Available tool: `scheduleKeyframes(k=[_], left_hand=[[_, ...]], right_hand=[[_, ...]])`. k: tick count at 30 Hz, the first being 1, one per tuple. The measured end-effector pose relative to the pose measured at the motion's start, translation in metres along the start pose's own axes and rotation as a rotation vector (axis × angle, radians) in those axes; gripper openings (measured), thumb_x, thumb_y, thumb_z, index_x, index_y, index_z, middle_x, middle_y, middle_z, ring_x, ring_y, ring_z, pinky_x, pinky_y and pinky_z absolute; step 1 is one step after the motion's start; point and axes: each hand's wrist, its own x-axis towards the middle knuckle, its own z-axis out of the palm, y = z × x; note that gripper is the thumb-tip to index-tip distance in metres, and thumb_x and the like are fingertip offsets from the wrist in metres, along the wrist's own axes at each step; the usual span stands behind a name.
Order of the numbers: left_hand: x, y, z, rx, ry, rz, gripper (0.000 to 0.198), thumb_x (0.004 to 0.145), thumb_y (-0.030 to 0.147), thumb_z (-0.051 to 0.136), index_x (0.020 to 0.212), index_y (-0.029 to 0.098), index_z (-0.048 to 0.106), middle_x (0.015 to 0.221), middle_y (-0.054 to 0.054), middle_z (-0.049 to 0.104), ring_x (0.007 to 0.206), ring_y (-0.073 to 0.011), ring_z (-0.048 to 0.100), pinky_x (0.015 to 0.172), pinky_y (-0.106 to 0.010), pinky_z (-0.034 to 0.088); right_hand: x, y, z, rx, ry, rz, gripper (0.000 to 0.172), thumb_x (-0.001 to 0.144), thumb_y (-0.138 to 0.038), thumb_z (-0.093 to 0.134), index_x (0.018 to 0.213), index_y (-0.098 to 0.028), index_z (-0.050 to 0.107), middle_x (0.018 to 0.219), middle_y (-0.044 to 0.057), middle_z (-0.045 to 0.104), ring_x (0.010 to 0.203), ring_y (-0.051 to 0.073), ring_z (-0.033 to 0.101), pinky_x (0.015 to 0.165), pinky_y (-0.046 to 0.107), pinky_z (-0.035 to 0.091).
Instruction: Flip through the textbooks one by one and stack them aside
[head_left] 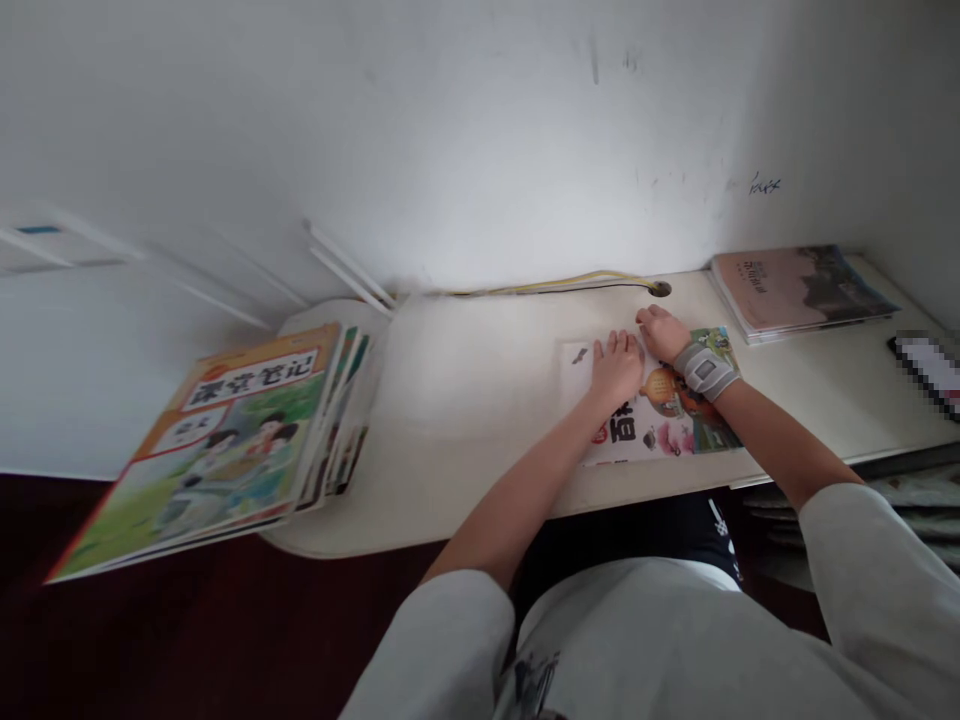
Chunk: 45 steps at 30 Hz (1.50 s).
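Note:
A colourful book (675,425) lies flat on the white desk (465,400) in front of me. My left hand (616,365) rests palm down on its cover, fingers stretched flat. My right hand (661,330), with a grey band around the wrist, sits at the book's far edge with its fingers curled; what they hold, if anything, is hidden.
A stack of picture books (225,450) overhangs the desk's left end. Another pile of books (795,290) lies at the back right. A yellow cable (555,285) runs along the wall to a hole. A blurred dark object (926,365) sits at the far right.

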Motion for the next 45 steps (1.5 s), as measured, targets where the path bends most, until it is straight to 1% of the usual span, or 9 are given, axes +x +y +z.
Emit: scheduleKeyframes(k=[9, 14, 21, 24, 29, 33, 37, 41, 45], left_hand=[[0.000, -0.013, 0.003, 0.005, -0.041, -0.002, 0.058, 0.090, 0.033, 0.028, 0.145, 0.014, 0.027, 0.151, -0.010, 0.028, 0.140, -0.0300, 0.018, 0.112, -0.053, 0.012], [0.000, -0.033, -0.001, -0.017, -0.034, -0.096, 0.059, 0.092, 0.045, 0.019, 0.145, 0.021, 0.028, 0.152, -0.006, 0.027, 0.140, -0.0335, 0.018, 0.112, -0.055, 0.011], [0.000, -0.048, 0.001, -0.021, -0.027, -0.169, 0.065, 0.091, 0.051, 0.016, 0.145, 0.017, 0.027, 0.152, -0.009, 0.026, 0.141, -0.0332, 0.016, 0.113, -0.051, 0.012], [-0.001, -0.051, 0.000, -0.011, -0.006, -0.200, 0.066, 0.091, 0.051, 0.015, 0.145, 0.016, 0.030, 0.152, -0.011, 0.028, 0.140, -0.0347, 0.018, 0.112, -0.052, 0.013], [-0.002, -0.051, -0.002, 0.021, 0.033, -0.184, 0.063, 0.091, 0.051, 0.018, 0.142, 0.017, 0.035, 0.149, -0.010, 0.033, 0.136, -0.0343, 0.026, 0.111, -0.052, 0.017], [-0.005, -0.045, -0.004, 0.045, 0.038, -0.178, 0.060, 0.092, 0.048, 0.020, 0.141, 0.017, 0.037, 0.148, -0.011, 0.035, 0.134, -0.0337, 0.029, 0.110, -0.052, 0.019], [-0.022, -0.037, -0.006, 0.068, 0.015, -0.189, 0.060, 0.092, 0.047, 0.021, 0.141, 0.015, 0.036, 0.148, -0.013, 0.034, 0.134, -0.0358, 0.030, 0.108, -0.055, 0.021], [-0.053, -0.027, -0.004, 0.076, 0.010, -0.129, 0.063, 0.091, 0.052, 0.019, 0.140, 0.015, 0.037, 0.148, -0.014, 0.034, 0.134, -0.0357, 0.030, 0.108, -0.058, 0.020], [-0.079, -0.013, 0.000, 0.054, -0.002, -0.095, 0.065, 0.092, 0.052, 0.016, 0.140, 0.013, 0.037, 0.149, -0.014, 0.033, 0.136, -0.0354, 0.028, 0.108, -0.059, 0.019]], right_hand=[[-0.043, -0.002, 0.015, 0.036, -0.046, -0.156, 0.067, 0.095, -0.051, 0.017, 0.140, -0.005, 0.035, 0.147, 0.017, 0.034, 0.138, 0.028, 0.026, 0.110, 0.045, 0.020], [-0.043, 0.025, 0.015, 0.002, -0.075, -0.228, 0.068, 0.094, -0.052, 0.018, 0.142, -0.005, 0.031, 0.149, 0.017, 0.031, 0.137, 0.027, 0.028, 0.111, 0.043, 0.020], [-0.062, 0.090, 0.015, -0.009, -0.038, -0.041, 0.064, 0.095, -0.047, 0.022, 0.139, -0.003, 0.037, 0.147, 0.019, 0.034, 0.135, 0.028, 0.031, 0.109, 0.043, 0.025], [-0.073, 0.101, 0.015, -0.013, -0.011, 0.074, 0.063, 0.095, -0.044, 0.024, 0.138, 0.000, 0.037, 0.146, 0.021, 0.034, 0.136, 0.028, 0.030, 0.109, 0.041, 0.025], [-0.123, 0.067, 0.008, -0.087, 0.167, 0.144, 0.058, 0.094, -0.042, 0.032, 0.136, -0.003, 0.041, 0.149, 0.022, 0.028, 0.138, 0.031, 0.025, 0.108, 0.047, 0.025], [-0.192, 0.028, 0.005, -0.040, 0.105, 0.024, 0.047, 0.095, -0.039, 0.027, 0.135, -0.021, 0.046, 0.147, 0.009, 0.038, 0.135, 0.025, 0.032, 0.108, 0.046, 0.026], [-0.262, 0.009, 0.011, 0.124, 0.231, 0.260, 0.048, 0.091, -0.045, 0.037, 0.133, -0.024, 0.047, 0.143, 0.012, 0.042, 0.135, 0.029, 0.033, 0.109, 0.050, 0.027], [-0.312, -0.010, 0.023, 0.532, 0.563, 0.724, 0.042, 0.081, -0.055, 0.051, 0.114, -0.031, 0.056, 0.119, 0.016, 0.058, 0.112, 0.033, 0.053, 0.094, 0.053, 0.043], [-0.319, -0.040, 0.031, 1.463, 0.412, 0.885, 0.037, 0.078, -0.063, 0.051, 0.091, -0.029, 0.060, 0.086, 0.008, 0.068, 0.081, 0.029, 0.065, 0.069, 0.048, 0.053]])
